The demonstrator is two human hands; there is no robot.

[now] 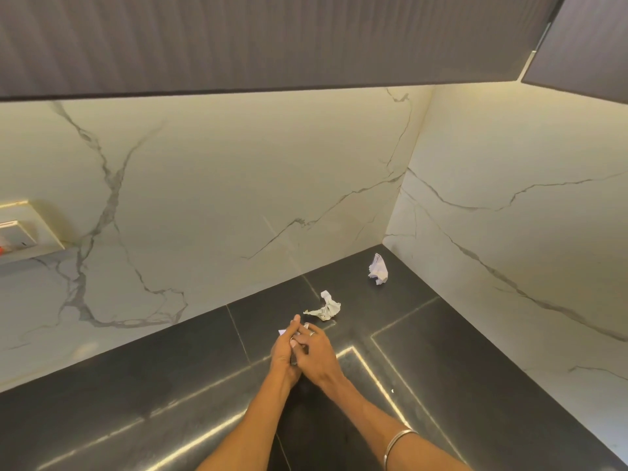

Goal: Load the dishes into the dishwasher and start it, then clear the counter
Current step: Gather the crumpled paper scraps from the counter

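Over the dark stone counter point(142, 396), I see my left hand point(284, 351) and right hand point(317, 351) pressed together, fingers closed around a small crumpled white paper scrap point(282, 332) of which only a corner and slivers show. At one o'clock, just beyond the fingertips, a crumpled white paper wad point(325, 308) lies on the counter. Farther out at one o'clock, near the corner, sits a second crumpled white paper ball point(378, 269). A thin silver bangle point(398, 444) circles my right wrist. At nine o'clock a cream wall switch plate point(25, 229) sits on the veined white marble backsplash point(238, 185), with dark ribbed cabinets point(238, 39) at twelve.
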